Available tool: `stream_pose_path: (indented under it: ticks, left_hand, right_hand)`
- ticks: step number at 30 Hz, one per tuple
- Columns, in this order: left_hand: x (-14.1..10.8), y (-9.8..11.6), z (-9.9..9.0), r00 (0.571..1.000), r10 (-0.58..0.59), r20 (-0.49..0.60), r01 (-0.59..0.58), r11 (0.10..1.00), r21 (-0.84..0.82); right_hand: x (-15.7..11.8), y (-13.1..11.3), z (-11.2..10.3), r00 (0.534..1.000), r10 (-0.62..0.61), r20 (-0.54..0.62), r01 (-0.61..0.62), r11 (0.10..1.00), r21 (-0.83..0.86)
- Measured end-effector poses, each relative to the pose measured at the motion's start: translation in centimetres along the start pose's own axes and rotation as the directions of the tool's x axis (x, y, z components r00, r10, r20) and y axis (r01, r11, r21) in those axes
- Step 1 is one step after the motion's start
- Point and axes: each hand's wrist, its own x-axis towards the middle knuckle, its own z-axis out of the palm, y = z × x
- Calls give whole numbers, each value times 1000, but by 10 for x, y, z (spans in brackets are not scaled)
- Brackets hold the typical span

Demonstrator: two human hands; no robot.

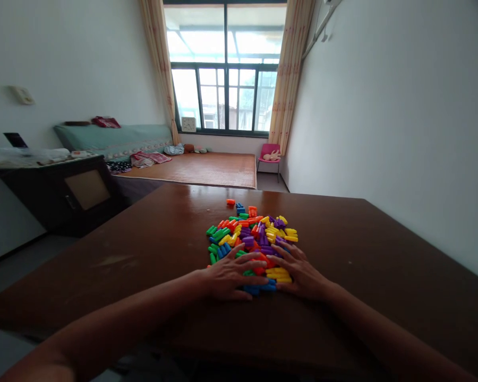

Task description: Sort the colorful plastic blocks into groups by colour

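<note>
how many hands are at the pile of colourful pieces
2. The left hand is over the near left part of the pile; the right hand is at its near right edge. No other hands are visible.

Glossy plastic pieces (pixel 248 241) are shining on a varnished-looking bench (pixel 151 233)
The pieces are showing smooth, hard-looking plastic; the bench is displaying wood with a glossy top, catching sheen near its far edge; the curtains (pixel 290 69) are showing soft, printed cloth; the walls (pixel 382 132) are looking smooth and matt.
</note>
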Motion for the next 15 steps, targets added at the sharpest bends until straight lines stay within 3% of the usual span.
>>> stream_pose_path:
  ticks: [7, 11, 13, 14, 15]
  left_hand:
    - [20, -61, 13, 972, -208, -113, 211, 977, 21]
    - [0, -74, 7, 917, -359, -174, 372, 927, 49]
    - [-23, -82, 6, 846, -474, -247, 501, 863, 61]
    - [-35, -88, 8, 787, -544, -291, 583, 811, 60]
    - [-48, -94, 11, 702, -626, -339, 677, 735, 43]
  right_hand:
    - [63, 23, 12, 989, 124, -81, -116, 989, 93]
    - [77, 60, 2, 961, 176, -214, -129, 967, 218]
    - [78, 86, 1, 890, 347, -297, -256, 917, 306]
    - [78, 98, 3, 831, 466, -304, -358, 866, 348]
    - [78, 108, 7, 766, 576, -284, -462, 801, 380]
